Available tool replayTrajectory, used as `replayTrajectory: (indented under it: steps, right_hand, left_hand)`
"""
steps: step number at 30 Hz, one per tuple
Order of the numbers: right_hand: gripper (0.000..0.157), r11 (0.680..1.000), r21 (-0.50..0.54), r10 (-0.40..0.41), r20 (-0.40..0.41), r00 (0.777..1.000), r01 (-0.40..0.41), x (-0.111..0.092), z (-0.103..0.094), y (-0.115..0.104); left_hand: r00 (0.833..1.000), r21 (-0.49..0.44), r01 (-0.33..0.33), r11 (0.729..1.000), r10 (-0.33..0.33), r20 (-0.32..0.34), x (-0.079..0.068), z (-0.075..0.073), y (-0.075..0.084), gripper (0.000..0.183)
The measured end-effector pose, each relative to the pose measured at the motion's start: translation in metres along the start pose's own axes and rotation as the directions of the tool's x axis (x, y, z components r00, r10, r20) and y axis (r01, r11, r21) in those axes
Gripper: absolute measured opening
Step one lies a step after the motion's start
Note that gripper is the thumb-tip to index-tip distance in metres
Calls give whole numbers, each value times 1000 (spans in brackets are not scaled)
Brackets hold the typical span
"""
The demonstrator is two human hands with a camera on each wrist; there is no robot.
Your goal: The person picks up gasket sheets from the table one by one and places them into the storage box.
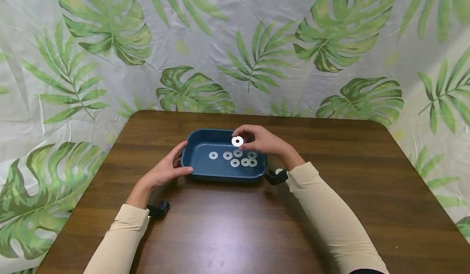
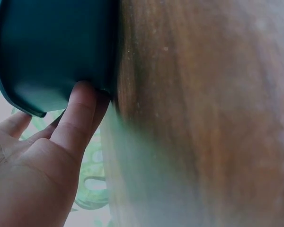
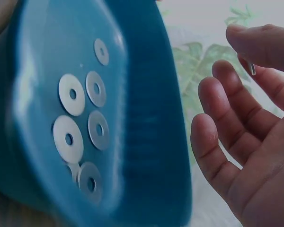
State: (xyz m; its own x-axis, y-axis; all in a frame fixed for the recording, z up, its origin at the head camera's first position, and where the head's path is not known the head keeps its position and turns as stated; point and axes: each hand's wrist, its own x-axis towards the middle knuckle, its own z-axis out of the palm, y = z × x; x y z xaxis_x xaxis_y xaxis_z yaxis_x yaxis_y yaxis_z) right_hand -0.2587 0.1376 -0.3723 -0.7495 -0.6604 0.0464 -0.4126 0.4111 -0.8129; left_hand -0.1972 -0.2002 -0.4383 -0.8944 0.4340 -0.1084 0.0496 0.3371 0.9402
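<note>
A blue rectangular tray stands on the table, with several flat metal washers lying on its bottom, some overlapping at the right. My left hand holds the tray's left end, its thumb at the front corner and the other fingers along the left side. In the left wrist view, a finger touches the tray's outer wall. Above the tray's right part, my right hand pinches one bright washer between thumb and fingers. The right wrist view shows only that washer's thin edge.
A brown wooden table extends around the tray. A small pale round thing shows beside the right wrist's black camera strap, partly hidden. Behind the table hangs a leaf-patterned cloth.
</note>
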Motion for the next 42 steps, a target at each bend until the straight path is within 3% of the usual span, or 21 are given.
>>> replayTrajectory:
  steps: [11, 30, 36, 42]
  right_hand:
    - [38, 999, 18, -51, 52, 997, 50, 16, 19, -5]
    - [40, 999, 30, -30, 73, 997, 28, 20, 28, -8]
    - [44, 1000, 24, -16, 68, 998, 15, 21, 29, -7]
    - [50, 999, 37, 21, 15, 1000, -22, 18, 26, -7]
  left_hand:
    - [1000, -5, -4, 1000, 4, 0, 0, 1, 1, 90]
    - [1000, -6, -1, 1000, 1, -7, 0, 2, 0, 90]
    - [1000, -7, 4, 1000, -4, -5, 1, 2, 0, 91]
    - [1000, -2, 2, 1000, -2, -1, 1, 1, 0, 91]
